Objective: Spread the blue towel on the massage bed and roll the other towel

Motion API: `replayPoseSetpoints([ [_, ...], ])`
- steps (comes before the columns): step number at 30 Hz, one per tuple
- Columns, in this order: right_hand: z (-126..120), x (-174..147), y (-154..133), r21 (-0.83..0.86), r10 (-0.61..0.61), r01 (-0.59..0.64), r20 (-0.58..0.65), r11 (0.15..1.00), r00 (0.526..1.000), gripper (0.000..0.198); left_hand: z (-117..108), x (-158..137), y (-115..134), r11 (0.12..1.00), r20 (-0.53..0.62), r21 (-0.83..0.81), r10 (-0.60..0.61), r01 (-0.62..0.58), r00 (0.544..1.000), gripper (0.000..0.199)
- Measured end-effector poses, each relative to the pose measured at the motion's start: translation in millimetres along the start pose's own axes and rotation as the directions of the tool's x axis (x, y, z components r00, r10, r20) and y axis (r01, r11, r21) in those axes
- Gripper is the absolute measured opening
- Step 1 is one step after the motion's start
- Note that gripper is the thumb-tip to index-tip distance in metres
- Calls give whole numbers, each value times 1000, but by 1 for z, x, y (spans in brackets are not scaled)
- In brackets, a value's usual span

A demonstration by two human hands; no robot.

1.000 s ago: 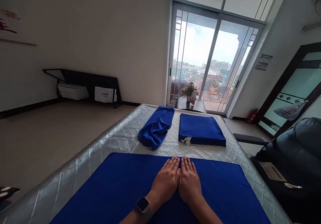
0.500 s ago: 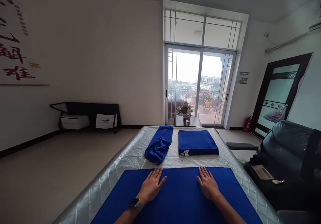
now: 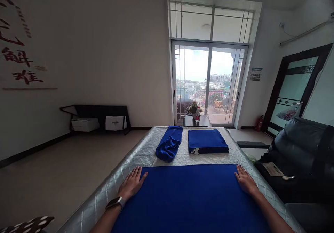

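Note:
A blue cloth (image 3: 191, 194) lies spread flat on the quilted silver-white mattress (image 3: 146, 153). My left hand (image 3: 132, 182), with a watch on its wrist, rests flat at the cloth's far left corner, fingers stretched out. At the far right corner my right hand (image 3: 245, 180) lies flat too, fingers extended. Neither hand grips anything. Beyond the spread cloth sits a crumpled blue cloth (image 3: 169, 144) on the left. To its right is a neat stack of folded blue cloths (image 3: 207, 141), with a white tag showing at its near edge.
A black armchair (image 3: 302, 156) stands close on the right, with a card (image 3: 272, 169) on it. Past the mattress, a small dark table (image 3: 188, 121) holds a bottle (image 3: 197, 115) and a potted plant (image 3: 193, 108). A black rack (image 3: 101, 111) with white boxes stands by the wall.
My hands have slid apart over the blue cloth, left hand leftward and right hand rightward, out to its far corners. The view has shifted slightly.

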State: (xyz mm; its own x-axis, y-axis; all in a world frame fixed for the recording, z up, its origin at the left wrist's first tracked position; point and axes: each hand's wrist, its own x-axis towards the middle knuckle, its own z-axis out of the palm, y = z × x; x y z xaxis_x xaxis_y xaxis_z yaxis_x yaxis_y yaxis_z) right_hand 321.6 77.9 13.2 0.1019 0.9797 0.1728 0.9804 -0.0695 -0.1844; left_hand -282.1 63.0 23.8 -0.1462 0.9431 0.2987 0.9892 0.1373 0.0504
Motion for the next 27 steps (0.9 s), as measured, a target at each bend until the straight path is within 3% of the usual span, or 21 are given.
replayPoseSetpoints([
  [5, -21, -5, -39, 3, -70, 70, 0, 998, 998, 62, -12, 2, 29, 997, -10, -67, 49, -50, 999, 73],
  [11, -19, -20, -166, 94, -369, 365, 29, 926, 929, 58, -13, -9, 144, 914, -92, -175, 354, -365, 931, 66],
  [15, 1, -25, -231, 143, -464, 452, 68, 881, 883, 57, 4, -13, 206, 840, -99, -223, 485, -494, 869, 55],
  [19, 22, -23, -246, 157, -462, 444, 108, 882, 880, 58, 24, -14, 224, 831, -79, -244, 496, -500, 864, 56],
  [27, 43, -15, -240, 185, -464, 441, 106, 878, 880, 59, 47, -10, 220, 855, -10, -295, 444, -427, 896, 61],
])
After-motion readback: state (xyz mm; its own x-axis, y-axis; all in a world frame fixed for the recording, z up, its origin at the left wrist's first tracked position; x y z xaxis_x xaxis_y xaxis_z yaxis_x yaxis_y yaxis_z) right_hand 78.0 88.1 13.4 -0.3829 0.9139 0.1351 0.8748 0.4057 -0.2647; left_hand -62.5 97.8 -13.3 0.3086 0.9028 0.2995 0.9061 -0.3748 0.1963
